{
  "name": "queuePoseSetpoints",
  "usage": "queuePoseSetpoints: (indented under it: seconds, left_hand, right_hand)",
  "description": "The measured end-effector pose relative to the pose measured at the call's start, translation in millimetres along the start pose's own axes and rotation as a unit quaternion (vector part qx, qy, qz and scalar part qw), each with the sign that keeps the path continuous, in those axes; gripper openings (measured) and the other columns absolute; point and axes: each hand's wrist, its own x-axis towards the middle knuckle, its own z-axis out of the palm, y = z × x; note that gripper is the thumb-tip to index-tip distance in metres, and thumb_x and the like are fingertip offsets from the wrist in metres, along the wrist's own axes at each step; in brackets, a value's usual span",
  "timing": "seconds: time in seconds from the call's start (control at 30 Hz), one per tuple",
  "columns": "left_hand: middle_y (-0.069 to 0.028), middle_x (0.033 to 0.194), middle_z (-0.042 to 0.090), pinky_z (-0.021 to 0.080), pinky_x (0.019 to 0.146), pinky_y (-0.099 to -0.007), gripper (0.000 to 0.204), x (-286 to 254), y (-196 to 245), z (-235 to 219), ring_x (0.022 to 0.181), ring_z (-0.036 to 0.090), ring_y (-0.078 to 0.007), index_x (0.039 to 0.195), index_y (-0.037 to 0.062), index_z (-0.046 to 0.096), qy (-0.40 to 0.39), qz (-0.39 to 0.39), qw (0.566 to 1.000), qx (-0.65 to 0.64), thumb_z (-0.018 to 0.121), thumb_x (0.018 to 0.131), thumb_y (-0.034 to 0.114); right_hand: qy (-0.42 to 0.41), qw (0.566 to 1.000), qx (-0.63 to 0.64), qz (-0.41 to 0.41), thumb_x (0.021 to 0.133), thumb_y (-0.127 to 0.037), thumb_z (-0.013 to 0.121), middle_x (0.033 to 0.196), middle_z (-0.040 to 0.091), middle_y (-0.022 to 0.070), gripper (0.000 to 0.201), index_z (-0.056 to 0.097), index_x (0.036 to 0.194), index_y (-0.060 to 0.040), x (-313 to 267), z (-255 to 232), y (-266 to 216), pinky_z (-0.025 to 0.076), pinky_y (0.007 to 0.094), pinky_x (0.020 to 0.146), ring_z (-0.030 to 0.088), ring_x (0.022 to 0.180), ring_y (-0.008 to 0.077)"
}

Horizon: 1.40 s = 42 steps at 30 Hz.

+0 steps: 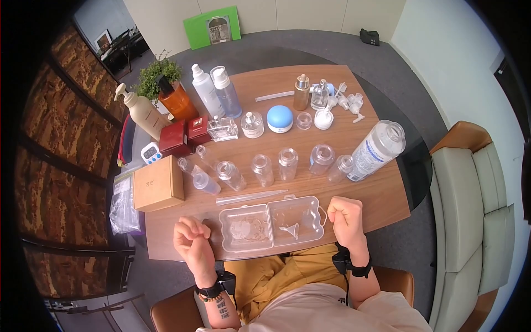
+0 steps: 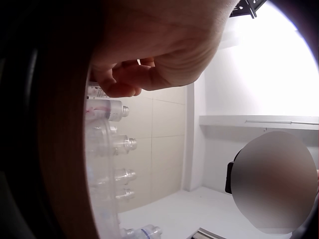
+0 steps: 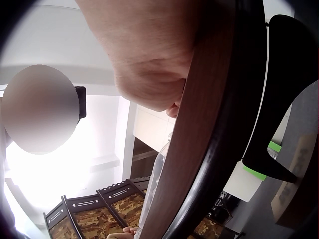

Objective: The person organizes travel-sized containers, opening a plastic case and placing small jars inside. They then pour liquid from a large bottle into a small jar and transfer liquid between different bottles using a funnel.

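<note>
Left grip (image 1: 192,237), right grip (image 1: 347,220) curled beside case (image 1: 270,222); left compartment's contents (image 1: 246,231) indistinct.

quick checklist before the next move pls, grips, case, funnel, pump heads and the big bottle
1. Left hand's grip free: ok, no object visible in it.
2. Right hand's grip free: ok, no object visible in it.
3. Clear case open: ok.
4. Funnel in the case: ok, right half.
5. Pump heads gathered in the case: not ok, on the table's far side.
6. Big bottle capped: cannot tell.
</note>
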Motion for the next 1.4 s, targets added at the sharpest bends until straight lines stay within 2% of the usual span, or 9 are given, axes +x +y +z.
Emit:
queuePoseSetpoints:
  seconds: [0.1,0.6,0.8,0.87,0.97,1.1,1.17,1.27,1.4]
  left_hand:
    - [-0.003,0.092,0.048,0.039,0.069,-0.0298,0.031,0.3,0.2,0.4,0.083,0.045,-0.0146,0.084,0.011,0.045,-0.014,0.004,1.0,-0.004,0.045,0.08,-0.02]
    - [-0.0017,0.093,0.043,0.04,0.073,-0.0277,0.027,-3.7,-0.8,-3.3,0.082,0.047,-0.014,0.091,0.0106,0.044,-0.028,0.018,0.999,-0.039,0.057,0.088,-0.012]
    - [-0.0036,0.097,0.05,0.04,0.069,-0.0276,0.018,-4.1,2.0,-1.2,0.079,0.047,-0.0132,0.096,0.0083,0.049,-0.031,0.012,0.999,-0.014,0.061,0.092,-0.005]
    - [-0.0058,0.09,0.055,0.041,0.065,-0.029,0.013,-3.8,2.9,0.6,0.071,0.048,-0.0145,0.097,0.0067,0.052,-0.028,0.009,0.999,-0.027,0.064,0.098,0.001]
    - [-0.0035,0.087,0.053,0.039,0.065,-0.0271,0.014,-3.2,4.3,-2.1,0.074,0.046,-0.0125,0.102,0.0075,0.054,-0.054,-0.009,0.998,-0.03,0.067,0.099,0.009]
    - [-0.0028,0.084,0.053,0.039,0.064,-0.0271,0.012,-3.6,1.8,-4.6,0.072,0.046,-0.0121,0.104,0.0071,0.056,-0.055,-0.005,0.998,-0.041,0.067,0.101,0.01]
    - [-0.0053,0.084,0.059,0.043,0.064,-0.0288,0.011,-4.5,1.4,-4.7,0.072,0.054,-0.0149,0.104,0.0066,0.056,-0.024,-0.014,0.999,-0.017,0.067,0.102,0.007]
    - [-0.0061,0.087,0.061,0.044,0.064,-0.0287,0.012,-4.5,0.6,-3.7,0.075,0.057,-0.0152,0.106,0.0071,0.057,-0.007,-0.023,1.0,0.003,0.069,0.102,0.009]
    - [-0.0059,0.088,0.062,0.045,0.065,-0.0284,0.013,-3.1,1.1,-2.2,0.075,0.056,-0.0149,0.106,0.0071,0.058,-0.018,-0.015,1.0,0.007,0.07,0.103,0.01]
  right_hand:
    - [0.0,1.0,0.0,0.001,0.08,0.009,0.046,0.062,0.049,0.0142,0.014,0.05,0.07,0.001,-0.3,0.4,1.0,0.036,0.0383,0.052,0.05,0.053,0.0275]
    - [-0.001,1.0,0.0,0.005,0.081,0.01,0.047,0.063,0.049,0.0151,0.014,0.05,0.07,0.0014,-0.1,1.0,-0.4,0.037,0.0385,0.053,0.051,0.054,0.0283]
    - [-0.003,1.0,-0.004,0.009,0.081,0.01,0.047,0.063,0.05,0.0157,0.014,0.05,0.071,0.0014,0.4,0.8,-2.0,0.038,0.039,0.053,0.051,0.055,0.0294]
    - [-0.002,1.0,-0.003,0.008,0.081,0.01,0.047,0.063,0.05,0.0158,0.014,0.05,0.071,0.0013,0.2,0.8,-1.4,0.038,0.0392,0.053,0.051,0.055,0.0297]
    - [-0.004,1.0,-0.002,0.006,0.081,0.01,0.047,0.063,0.05,0.016,0.014,0.05,0.071,0.0012,0.3,0.9,-0.1,0.038,0.0395,0.053,0.052,0.055,0.0301]
    - [-0.005,1.0,-0.003,0.006,0.08,0.01,0.047,0.063,0.051,0.0163,0.014,0.051,0.071,0.0012,0.3,0.9,-0.4,0.038,0.0397,0.053,0.052,0.055,0.0305]
    - [-0.005,1.0,-0.003,0.005,0.08,0.01,0.047,0.063,0.051,0.0164,0.014,0.051,0.071,0.0012,0.2,0.8,-0.3,0.039,0.0398,0.053,0.052,0.055,0.0306]
    - [-0.006,1.0,-0.005,0.007,0.08,0.01,0.047,0.063,0.051,0.0163,0.014,0.051,0.071,0.0013,-0.3,1.2,0.8,0.039,0.0398,0.053,0.052,0.055,0.0308]
    - [-0.005,1.0,-0.004,0.005,0.081,0.01,0.047,0.063,0.05,0.0162,0.014,0.051,0.071,0.0013,-0.1,1.0,0.3,0.039,0.0395,0.053,0.053,0.055,0.0309]
